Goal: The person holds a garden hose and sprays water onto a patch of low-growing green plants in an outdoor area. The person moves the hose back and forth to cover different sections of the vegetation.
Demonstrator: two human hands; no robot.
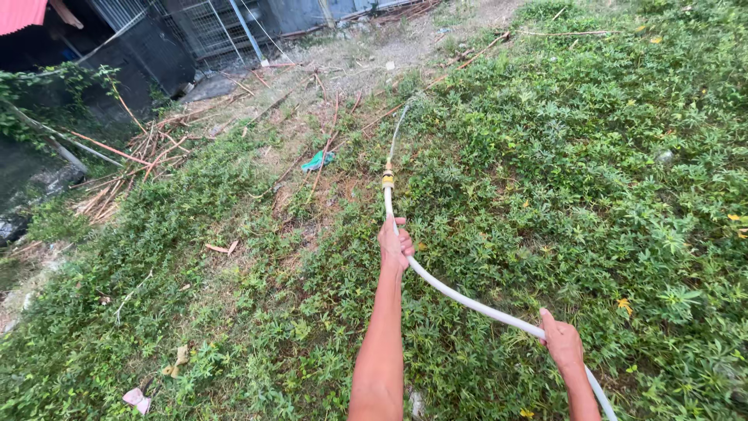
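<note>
Green low weeds (561, 179) cover almost all the ground of this yard, and only a dry sandy strip runs up the middle toward the far side. At the far left a dark shed (132, 54) stands under a pink roof edge (22, 14), with a wire fence (210, 27) beside it, and dry reddish sticks (132, 156) lie scattered in front of them. Low at the left edge a small pink scrap (136, 399) rests in the weeds, and farther up, near the middle, a green scrap (317, 160) lies on the bare strip. The left hand (395, 243) is stretched forward with the fingers wrapped tight around the white hose (467, 300), just behind its yellow nozzle (387, 176); I think it holds so near the tip in order to aim. From the nozzle a thin stream of water (398, 129) goes up and away over the weeds. The hose then curves down to the right, lifted off the ground between both hands. The right hand (562, 343) is nearer to the body and closed around the hose too, with the thumb on top; it seems to carry the weight and keep the slack from dragging. Behind this hand the hose leaves the picture at the bottom.
</note>
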